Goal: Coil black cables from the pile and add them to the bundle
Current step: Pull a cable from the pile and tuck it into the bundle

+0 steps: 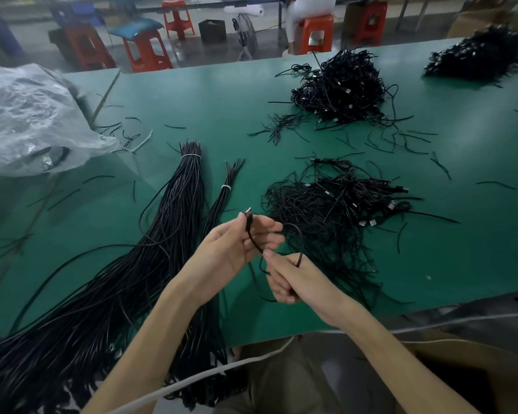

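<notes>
Head view: black cable (253,239) held between both hands (266,258).

Green table (210,97) bears cable piles (335,210), bundles (174,222).

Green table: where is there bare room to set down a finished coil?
Barest patch: the table between the plastic bag and far cable pile. The right edge beyond the near pile has only stray ties. Crowded: the long bundle at left and around both hands.
</notes>
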Tool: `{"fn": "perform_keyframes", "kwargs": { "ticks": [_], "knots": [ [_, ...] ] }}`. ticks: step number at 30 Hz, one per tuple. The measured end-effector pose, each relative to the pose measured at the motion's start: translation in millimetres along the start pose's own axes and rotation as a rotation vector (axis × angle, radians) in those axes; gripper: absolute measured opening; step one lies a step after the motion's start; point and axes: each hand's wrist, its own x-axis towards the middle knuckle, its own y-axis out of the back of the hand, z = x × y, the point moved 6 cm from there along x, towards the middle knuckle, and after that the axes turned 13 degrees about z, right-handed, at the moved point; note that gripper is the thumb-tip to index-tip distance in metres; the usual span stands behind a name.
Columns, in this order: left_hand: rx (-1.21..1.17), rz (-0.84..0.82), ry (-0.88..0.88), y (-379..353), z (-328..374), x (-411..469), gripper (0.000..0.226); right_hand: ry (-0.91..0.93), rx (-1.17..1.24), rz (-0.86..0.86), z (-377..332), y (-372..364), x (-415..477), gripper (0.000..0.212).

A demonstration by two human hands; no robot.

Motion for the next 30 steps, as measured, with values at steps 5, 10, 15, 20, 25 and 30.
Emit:
{"fn": "perform_keyframes", "kwargs": {
  "ticks": [5,10,15,20,25,30],
  "knots": [
    [0.009,-0.064,0.012,-2,1,-6,0.039,0.007,0.059,-0.044,-5,-7,-5,0.062],
    [-0.064,-0.025,0.063,-3,2,-8,0.036,0.014,0.037,-0.066,-8,-7,-7,0.063],
    [-0.297,0.046,0.041,-7,12,-8,0.036,0.064,0.012,-0.098,-11,-3,-7,0.044],
    [-0.547,-0.21,0.141,-16,32,-16,0.038,0.005,0.004,-0.081,-2,8,-1,0.038],
    [0.01,-0.538,0.208,-18,21,-42,0.033,-0.078,0.093,0.153,-1,38,15,0.039],
    [0.774,-0.45,0.356,24,-15,-49,0.045,-0.009,0.325,0.263,-31,75,19,0.041]
  ]
}}
